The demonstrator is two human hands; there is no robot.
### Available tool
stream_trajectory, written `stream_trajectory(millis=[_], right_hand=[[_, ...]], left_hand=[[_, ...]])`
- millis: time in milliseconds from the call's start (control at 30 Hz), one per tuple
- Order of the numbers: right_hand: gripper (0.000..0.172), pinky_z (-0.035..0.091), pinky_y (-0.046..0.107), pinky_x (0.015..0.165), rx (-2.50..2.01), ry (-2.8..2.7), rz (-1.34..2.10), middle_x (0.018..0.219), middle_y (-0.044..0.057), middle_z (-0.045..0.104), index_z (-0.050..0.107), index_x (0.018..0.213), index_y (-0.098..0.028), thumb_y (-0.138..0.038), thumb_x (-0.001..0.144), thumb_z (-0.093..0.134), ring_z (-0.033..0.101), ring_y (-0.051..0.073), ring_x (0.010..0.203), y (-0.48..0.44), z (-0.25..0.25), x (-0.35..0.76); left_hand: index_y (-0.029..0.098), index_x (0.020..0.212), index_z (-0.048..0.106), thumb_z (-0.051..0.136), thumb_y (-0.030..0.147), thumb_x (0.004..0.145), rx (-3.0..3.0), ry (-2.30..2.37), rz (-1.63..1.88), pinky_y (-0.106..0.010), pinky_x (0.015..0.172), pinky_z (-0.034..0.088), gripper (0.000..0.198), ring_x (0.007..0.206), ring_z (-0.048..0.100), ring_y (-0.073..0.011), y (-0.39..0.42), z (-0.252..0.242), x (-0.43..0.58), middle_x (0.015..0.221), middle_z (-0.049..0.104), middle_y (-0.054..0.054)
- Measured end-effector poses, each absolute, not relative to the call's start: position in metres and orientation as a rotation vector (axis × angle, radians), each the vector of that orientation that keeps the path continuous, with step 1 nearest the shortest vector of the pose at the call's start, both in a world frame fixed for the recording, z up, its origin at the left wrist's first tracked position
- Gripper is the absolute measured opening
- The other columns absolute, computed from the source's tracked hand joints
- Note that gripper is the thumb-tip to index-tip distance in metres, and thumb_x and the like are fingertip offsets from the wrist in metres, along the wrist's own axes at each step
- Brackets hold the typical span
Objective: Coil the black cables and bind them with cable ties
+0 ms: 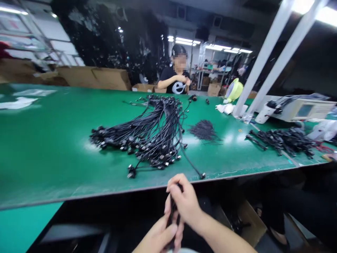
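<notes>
Just off the table's front edge, my left hand (163, 230) and my right hand (187, 202) close together around a dark, narrow black cable (172, 207). My right hand grips its upper end with bent fingers, while my left hand wraps it lower down. Much of the cable is covered by my fingers. Beyond my hands, a large pile of black cables (160, 123) with metal-tipped plugs spreads over the green table (65, 161). One loose cable end (202, 175) lies near the edge, close to my right hand.
Right of the pile lies a heap of thin black ties (204, 130). Bundled black cables (284, 140) lie farther right, near a beige instrument (302, 109) and white posts (263, 59). A green fan (234, 90) stands at the back. Across the table sits another person (179, 75). An open carton (250, 225) is below.
</notes>
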State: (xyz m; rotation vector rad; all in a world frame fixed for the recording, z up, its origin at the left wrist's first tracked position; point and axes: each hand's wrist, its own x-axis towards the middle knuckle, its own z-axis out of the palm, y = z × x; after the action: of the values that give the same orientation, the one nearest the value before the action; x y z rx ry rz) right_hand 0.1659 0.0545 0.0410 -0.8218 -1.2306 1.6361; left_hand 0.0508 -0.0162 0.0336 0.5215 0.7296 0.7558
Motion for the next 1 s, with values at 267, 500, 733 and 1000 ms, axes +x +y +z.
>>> stream_trajectory(millis=[267, 500, 733, 1000], right_hand=[[0.011, 0.046, 0.020, 0.040, -0.895, -1.320, 1.501, 0.068, -0.005, 0.053, 0.056, 0.096, -0.021, -0.029, 0.090, 0.061, 0.055, 0.010, 0.046, 0.071, 0.050, 0.172], [0.009, 0.042, 0.023, 0.036, -0.894, -1.225, 1.543, 0.066, -0.003, 0.046, 0.055, 0.092, -0.022, -0.028, 0.089, 0.060, 0.047, 0.010, 0.043, 0.075, 0.043, 0.166], [0.020, 0.032, 0.018, 0.039, -0.943, -0.979, 1.935, 0.070, -0.005, 0.039, 0.052, 0.092, -0.024, -0.037, 0.085, 0.064, 0.031, 0.003, 0.044, 0.091, 0.048, 0.177], [0.024, 0.019, 0.015, 0.029, -0.890, -1.013, 1.902, 0.065, -0.006, 0.035, 0.051, 0.090, -0.024, -0.047, 0.093, 0.056, 0.024, 0.002, 0.036, 0.089, 0.043, 0.182]], left_hand=[[0.014, 0.088, 0.055, 0.075, 0.034, 0.072, 0.317, 0.476, 0.700, -0.021, 0.056, 0.031, 0.032, 0.061, 0.040, -0.0075, 0.001, 0.041, 0.052, 0.073, 0.043, 0.002], [0.014, 0.098, 0.057, 0.065, 0.048, 0.084, 0.294, 0.490, 0.786, -0.021, 0.055, 0.031, 0.038, 0.058, 0.036, -0.0074, 0.000, 0.025, 0.057, 0.070, 0.035, 0.004], [0.011, 0.098, 0.060, 0.069, 0.040, 0.083, 0.253, 0.444, 0.824, -0.022, 0.056, 0.032, 0.033, 0.057, 0.041, -0.0066, 0.004, 0.027, 0.052, 0.068, 0.038, 0.004], [0.009, 0.091, 0.062, 0.072, 0.051, 0.077, 0.246, 0.533, 0.804, -0.025, 0.056, 0.028, 0.045, 0.056, 0.038, -0.0075, 0.012, 0.013, 0.059, 0.064, 0.039, 0.004]])
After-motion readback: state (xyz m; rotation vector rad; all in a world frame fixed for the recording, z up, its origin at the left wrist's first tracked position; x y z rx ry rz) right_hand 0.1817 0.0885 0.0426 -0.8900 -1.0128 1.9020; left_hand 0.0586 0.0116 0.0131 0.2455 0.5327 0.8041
